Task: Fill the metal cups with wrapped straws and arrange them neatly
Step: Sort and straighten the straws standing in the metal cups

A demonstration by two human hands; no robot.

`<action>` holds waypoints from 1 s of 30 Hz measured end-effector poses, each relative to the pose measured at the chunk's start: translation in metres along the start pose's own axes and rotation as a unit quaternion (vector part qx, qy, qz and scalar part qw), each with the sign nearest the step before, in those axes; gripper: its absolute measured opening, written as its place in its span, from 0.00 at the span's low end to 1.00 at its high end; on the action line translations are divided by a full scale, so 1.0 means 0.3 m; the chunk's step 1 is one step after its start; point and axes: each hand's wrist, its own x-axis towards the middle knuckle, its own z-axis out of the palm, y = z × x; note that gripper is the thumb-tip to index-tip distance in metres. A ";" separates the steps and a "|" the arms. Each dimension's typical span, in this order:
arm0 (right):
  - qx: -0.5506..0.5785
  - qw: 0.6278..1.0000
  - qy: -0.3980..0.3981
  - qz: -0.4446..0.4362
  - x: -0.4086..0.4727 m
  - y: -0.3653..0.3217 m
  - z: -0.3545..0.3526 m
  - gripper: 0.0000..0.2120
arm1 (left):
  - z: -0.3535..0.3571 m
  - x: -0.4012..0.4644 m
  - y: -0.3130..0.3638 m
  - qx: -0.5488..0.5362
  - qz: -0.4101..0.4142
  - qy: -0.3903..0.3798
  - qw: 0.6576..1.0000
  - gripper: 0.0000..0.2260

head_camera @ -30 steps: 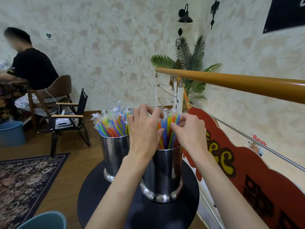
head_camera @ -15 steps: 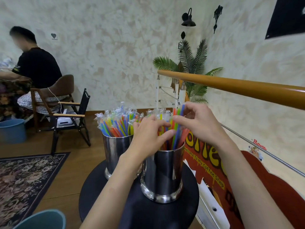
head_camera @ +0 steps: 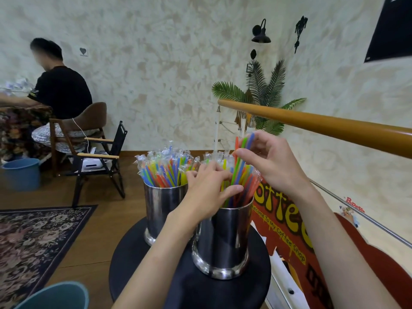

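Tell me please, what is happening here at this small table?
A person is sorting wrapped straws into two metal cups on a round black table. The right hand pinches a few straws raised above the near cup, while the left hand rests on that cup's bundle, its fingers pushed in among the straws. The far cup already stands full. Another person sits at a table in the background.

Person (head_camera: 60, 85) seated by blue bucket (head_camera: 21, 173), w/ rug (head_camera: 33, 237) nearby.
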 end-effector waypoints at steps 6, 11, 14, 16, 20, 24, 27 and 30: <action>0.036 0.997 0.061 0.008 -0.024 0.005 0.044 0.13 | 0.007 0.007 0.004 -0.015 -0.011 0.013 1.000 0.13; -0.050 0.998 0.037 -0.030 -0.094 0.014 0.051 0.05 | -0.011 0.025 0.016 -0.073 -0.025 0.038 0.996 0.09; -0.117 0.992 -0.008 -0.049 -0.104 0.008 0.038 0.11 | -0.014 0.032 0.036 -0.077 -0.013 0.042 0.996 0.07; -0.143 0.988 -0.029 -0.056 -0.094 0.000 0.027 0.15 | -0.018 0.034 0.048 -0.081 -0.012 0.046 0.996 0.06; -0.154 0.984 -0.036 -0.084 -0.082 -0.003 0.018 0.20 | -0.038 0.039 0.057 -0.117 0.007 0.043 0.992 0.07; -0.146 0.985 -0.028 -0.082 -0.071 0.006 0.017 0.21 | -0.055 0.035 0.069 -0.166 0.019 0.055 0.984 0.12; -0.121 0.991 -0.018 -0.060 -0.074 0.013 0.025 0.23 | -0.056 0.028 0.075 -0.191 0.023 0.051 0.980 0.12; -0.124 0.990 0.015 -0.060 -0.065 0.024 0.033 0.20 | -0.060 0.027 0.078 -0.227 0.025 0.032 0.973 0.10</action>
